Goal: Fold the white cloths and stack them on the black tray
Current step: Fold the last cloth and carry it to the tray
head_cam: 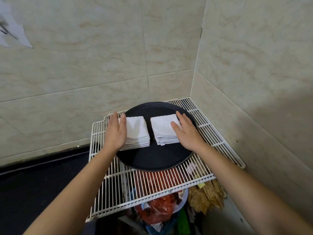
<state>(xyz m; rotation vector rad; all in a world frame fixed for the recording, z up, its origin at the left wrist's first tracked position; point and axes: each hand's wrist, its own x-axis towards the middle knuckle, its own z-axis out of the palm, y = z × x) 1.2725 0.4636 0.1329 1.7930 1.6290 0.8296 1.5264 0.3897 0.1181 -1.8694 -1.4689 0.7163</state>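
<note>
The left stack (138, 133) and right stack (163, 131) of folded cloths sit just apart on the black tray (157, 156). Our left hand (116, 131) and right hand (188, 131) rest against their outer sides, fingers straight, clamping nothing. We judge them soft, light, slump-prone: lift by squeezing both sides.

The left grip (116, 133) covers the outer edge of the left stack (137, 131) of white cloths, so whether its palm presses that side cannot be told; the right grip (188, 133) hides the outer part of the right stack (162, 129) and the black tray (157, 158) rim beneath it; the layers in each stack are too fine to count; the left forearm (76, 192) and right forearm (250, 192) are cut off by the lower edge; below the grips, a red bag (157, 212) shows only partly through the wire shelf (169, 180); far left of the left grip, a blurred paper (11, 31) is cropped.
</note>
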